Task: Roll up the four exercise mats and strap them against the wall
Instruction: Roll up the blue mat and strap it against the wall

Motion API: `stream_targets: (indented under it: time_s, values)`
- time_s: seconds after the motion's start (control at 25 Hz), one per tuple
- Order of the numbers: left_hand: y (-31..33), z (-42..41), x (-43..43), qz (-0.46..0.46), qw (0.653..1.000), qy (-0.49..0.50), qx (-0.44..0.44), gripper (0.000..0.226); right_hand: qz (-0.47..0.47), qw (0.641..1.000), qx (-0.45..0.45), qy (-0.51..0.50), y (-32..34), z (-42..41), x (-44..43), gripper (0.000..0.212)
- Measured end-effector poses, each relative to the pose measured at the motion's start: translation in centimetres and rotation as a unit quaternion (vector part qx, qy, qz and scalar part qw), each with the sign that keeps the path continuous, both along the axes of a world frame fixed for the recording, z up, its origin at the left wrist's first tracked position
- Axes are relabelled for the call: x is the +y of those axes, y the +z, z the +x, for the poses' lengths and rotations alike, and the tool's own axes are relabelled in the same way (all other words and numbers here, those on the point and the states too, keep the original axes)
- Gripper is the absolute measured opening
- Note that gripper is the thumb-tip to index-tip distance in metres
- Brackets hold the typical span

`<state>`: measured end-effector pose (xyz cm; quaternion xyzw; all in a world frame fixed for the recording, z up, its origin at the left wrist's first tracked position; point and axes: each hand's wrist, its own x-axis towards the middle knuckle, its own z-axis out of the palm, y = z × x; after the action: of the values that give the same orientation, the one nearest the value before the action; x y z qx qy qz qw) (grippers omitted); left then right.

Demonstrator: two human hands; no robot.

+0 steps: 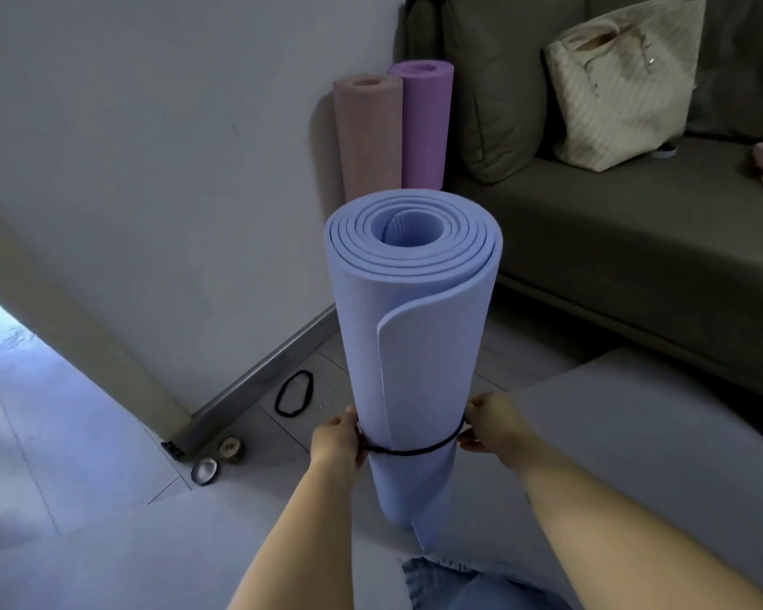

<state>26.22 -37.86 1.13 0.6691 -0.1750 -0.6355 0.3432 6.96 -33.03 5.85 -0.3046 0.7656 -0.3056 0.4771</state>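
Upright lilac-blue rolled foam mat (pixel 419 345): likely light, soft, springy, prone to unroll. Low on roll, left grip (pixel 338 440) and right grip (pixel 490 422) each pinch thin black elastic band (pixel 410 452). Best held round middle.

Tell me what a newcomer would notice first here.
A rolled blue mat stands upright in the centre, with the left hand and right hand holding a black band around its lower part. Behind it, a pink mat and a purple mat stand rolled against the wall beside a sofa.
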Motion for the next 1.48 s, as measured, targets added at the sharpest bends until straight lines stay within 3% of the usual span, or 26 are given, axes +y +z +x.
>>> stream_targets:
  time_s: [0.08,0.2,0.48,0.6,0.68,0.8,0.92,1.0,1.04,1.2,1.36,1.48]
  values:
    - [-1.1,-0.2,0.0,0.012,1.000,0.001,-0.005,0.015,0.020,1.000,-0.004,-0.003,-0.7,0.3,-0.2,0.026]
    - [-1.6,-0.6,0.1,-0.006,0.996,-0.038,-0.082,0.025,0.029,0.999,-0.042,-0.015,-1.5,0.7,-0.2,0.022]
    - [4.6,1.1,0.1,-0.098,0.971,-0.153,-0.158,0.014,0.032,0.950,-0.289,-0.113,-0.2,1.2,0.1,0.015]
    - [10.3,1.8,1.4,-0.237,0.956,-0.054,-0.167,0.023,0.031,0.945,-0.299,-0.127,1.1,1.5,0.0,0.021]
    - [15.2,1.8,2.4,-0.405,0.900,0.040,-0.159,0.025,0.030,0.945,-0.294,-0.138,1.5,1.8,0.0,0.022]
    - [21.3,0.5,2.9,-0.642,0.734,0.022,-0.222,0.028,0.026,0.945,-0.297,-0.133,2.0,2.7,0.3,0.025]
    - [23.0,-1.1,1.9,-0.735,0.578,-0.082,-0.345,0.039,0.012,0.944,-0.293,-0.149,2.1,3.3,0.7,0.029]
    - [22.5,-1.5,1.0,-0.740,0.540,-0.110,-0.386,0.040,0.017,0.930,-0.312,-0.193,2.2,3.4,1.3,0.030]
    - [22.3,-1.6,0.8,-0.736,0.540,-0.111,-0.394,0.041,0.022,0.920,-0.331,-0.208,2.4,3.5,1.9,0.029]
    - [22.8,-2.3,0.9,-0.685,0.593,-0.118,-0.406,0.049,0.029,0.859,-0.466,-0.210,2.5,6.6,5.5,0.018]
    - [23.0,-3.6,2.2,-0.664,0.593,-0.125,-0.438,0.050,0.013,0.803,-0.565,-0.189,0.3,12.7,5.7,0.018]
    - [23.3,-4.5,3.5,-0.649,0.588,-0.129,-0.466,0.051,0.003,0.787,-0.592,-0.176,-2.6,15.8,4.0,0.024]
